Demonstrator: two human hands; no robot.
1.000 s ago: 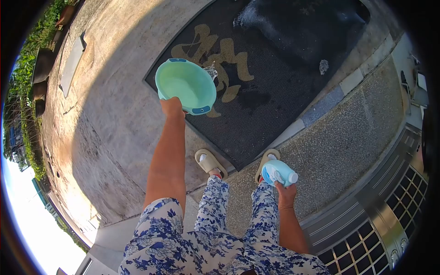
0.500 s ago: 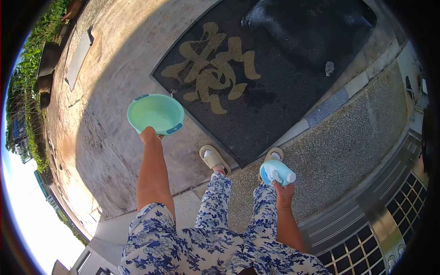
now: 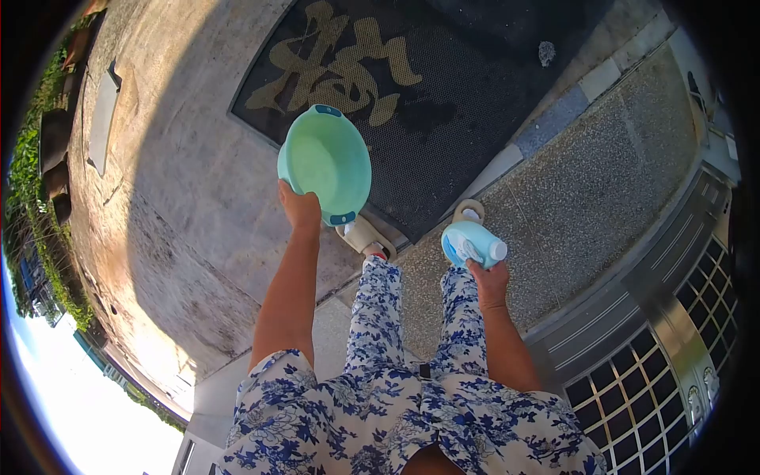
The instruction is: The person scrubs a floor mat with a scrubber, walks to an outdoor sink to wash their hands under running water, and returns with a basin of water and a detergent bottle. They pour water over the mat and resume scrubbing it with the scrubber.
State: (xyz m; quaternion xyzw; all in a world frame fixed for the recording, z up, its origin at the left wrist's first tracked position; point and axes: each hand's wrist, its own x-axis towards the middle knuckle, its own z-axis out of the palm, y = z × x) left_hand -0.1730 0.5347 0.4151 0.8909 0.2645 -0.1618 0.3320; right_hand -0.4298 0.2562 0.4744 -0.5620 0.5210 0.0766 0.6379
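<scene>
Okay, main delta vs 0.5 s ago: the pale green plastic washbasin (image 3: 328,162) has been swung right in view, from over the bare concrete (image 3: 198,198) beside the black mat (image 3: 467,95) to where the mat's near-left edge is overlapped by it. It has also been turned, so the teal end grips (image 3: 342,218) are now lined up almost top to bottom. Rim is pinched at its lower left by the left hand (image 3: 301,210), thumb and fingers closed round it; some fingers are hidden by the wall. Basin is held clear of the ground; contents can't be made out.

Light blue jug-type bottle (image 3: 479,235) with white cap (image 3: 498,251) is gripped low in front of the right leg by the right hand (image 3: 491,283), thumb curled over its side, other fingers mostly hidden. That hold is unchanged. Left slipper (image 3: 366,239), fully visible before, is now partly covered by the basin. Mat, gold character (image 3: 368,36) and crumpled pale lump (image 3: 546,53) are all shifted up and left in view.
</scene>
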